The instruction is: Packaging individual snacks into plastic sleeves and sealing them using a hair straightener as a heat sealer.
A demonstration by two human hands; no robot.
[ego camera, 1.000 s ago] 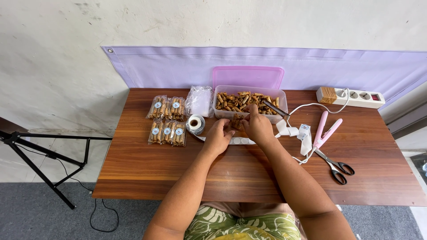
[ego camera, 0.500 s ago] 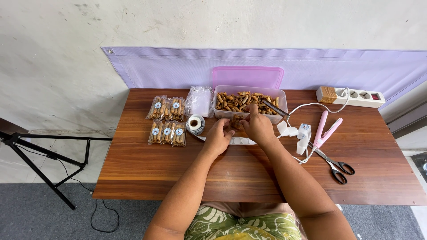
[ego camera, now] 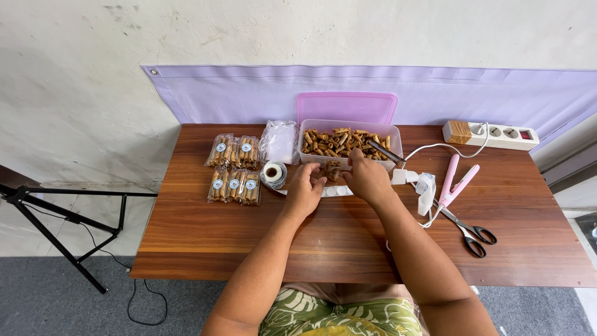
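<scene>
Five sealed packs (ego camera: 234, 169) of snack rolls are lying on the left of the worktop (ego camera: 249, 236): two in the back row, three in the front row. One roll of stickers (ego camera: 272, 174) is sitting just right of the front row, and one stack of empty clear bags (ego camera: 279, 141) is lying behind it. One clear tub (ego camera: 311, 157) full of loose snack rolls is standing at the middle back, with one pink lid (ego camera: 346, 107) leaning behind it. One pair of metal tongs (ego camera: 385, 151) is resting on the tub's right edge. To the right, one pink sealer (ego camera: 453, 181), one pair of scissors (ego camera: 471, 229) and one white power strip (ego camera: 491, 134) are lying well apart from the packs.

Both forearms are reaching forward from the bottom edge and meeting just in front of the tub. The left hand (ego camera: 305, 190) and the right hand (ego camera: 367, 179) are holding one small bag (ego camera: 333, 173) of rolls between them, fingers curled and pinched on it, left from the left side, right from the top and right. The bag is sitting low over the worktop, touching or nearly touching the tub's front wall; which one I cannot tell. A strip of white round stickers (ego camera: 336, 191) is lying under the hands.
</scene>
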